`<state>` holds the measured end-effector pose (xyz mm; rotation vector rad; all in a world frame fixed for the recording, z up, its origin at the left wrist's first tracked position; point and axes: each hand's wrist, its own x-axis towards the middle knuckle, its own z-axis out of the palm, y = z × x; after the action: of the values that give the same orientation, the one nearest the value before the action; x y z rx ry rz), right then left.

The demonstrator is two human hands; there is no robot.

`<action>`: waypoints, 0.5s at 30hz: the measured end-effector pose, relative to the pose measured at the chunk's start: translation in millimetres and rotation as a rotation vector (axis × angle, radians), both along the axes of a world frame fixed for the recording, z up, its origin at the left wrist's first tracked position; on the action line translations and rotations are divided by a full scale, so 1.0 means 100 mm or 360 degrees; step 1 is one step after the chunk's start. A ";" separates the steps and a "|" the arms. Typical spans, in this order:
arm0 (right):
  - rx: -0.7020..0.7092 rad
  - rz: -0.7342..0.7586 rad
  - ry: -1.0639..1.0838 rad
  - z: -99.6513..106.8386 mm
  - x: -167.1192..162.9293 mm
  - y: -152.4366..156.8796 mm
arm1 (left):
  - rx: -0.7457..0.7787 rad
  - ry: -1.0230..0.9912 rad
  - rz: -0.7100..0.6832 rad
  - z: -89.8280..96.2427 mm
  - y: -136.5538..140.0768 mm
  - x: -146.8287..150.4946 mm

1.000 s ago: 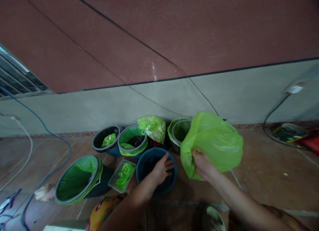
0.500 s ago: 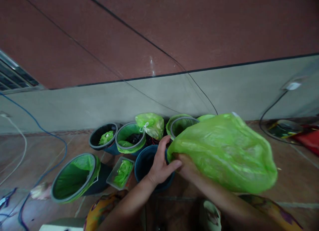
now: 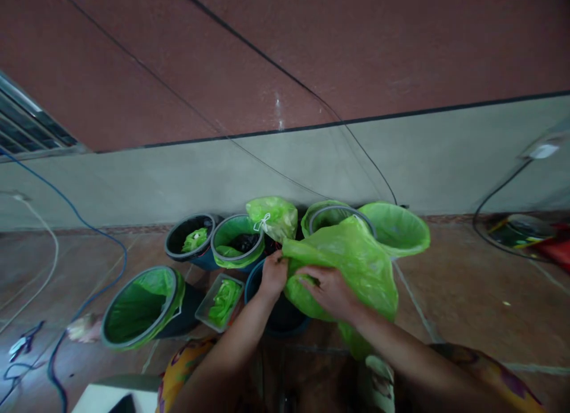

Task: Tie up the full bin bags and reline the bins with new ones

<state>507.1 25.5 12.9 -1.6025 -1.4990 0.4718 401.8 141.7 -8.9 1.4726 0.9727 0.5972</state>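
Note:
A thin green plastic bag (image 3: 351, 259) hangs in front of me, its mouth bunched toward my hands. My left hand (image 3: 274, 276) is closed on the left edge of its mouth. On the bag's near side, my right hand (image 3: 332, 291) grips the plastic with curled fingers; its fingertips are partly hidden in folds. Below both hands stands a dark blue bin (image 3: 285, 327) without a visible liner, partly covered by the bag and my left hand. Left of it, a clear plastic tub (image 3: 205, 309) holds folded green bags (image 3: 225, 299).
Along the wall stand lined bins (image 3: 238, 259), a tied green bag (image 3: 274, 218) and a green-lined opening (image 3: 396, 228). A green-lined bin (image 3: 111, 336) lies tilted at left. A blue cable (image 3: 84, 214) crosses the floor. Red material (image 3: 556, 244) is at far right.
The bag has gone from puffed out at the right to slack and drawn in. My left hand has closed on its edge; my right hand is now visible on its outside.

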 end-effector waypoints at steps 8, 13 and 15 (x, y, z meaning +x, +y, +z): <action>0.0138 -0.0105 -0.0204 0.12 0.37 0.12 | -0.0137 -0.0043 -0.0397 0.01 -0.18 -0.07; 0.0000 -0.0136 0.0627 0.17 0.35 0.12 | -0.0604 -0.0451 -0.0143 0.14 -0.14 -0.09; -0.0113 -0.0143 0.1156 0.22 0.31 0.10 | -0.0746 -0.0722 -0.0145 0.24 -0.12 -0.10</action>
<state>538.2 35.1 34.8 -1.3298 -0.8628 0.9418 392.1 129.4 15.4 0.9052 0.6281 0.5576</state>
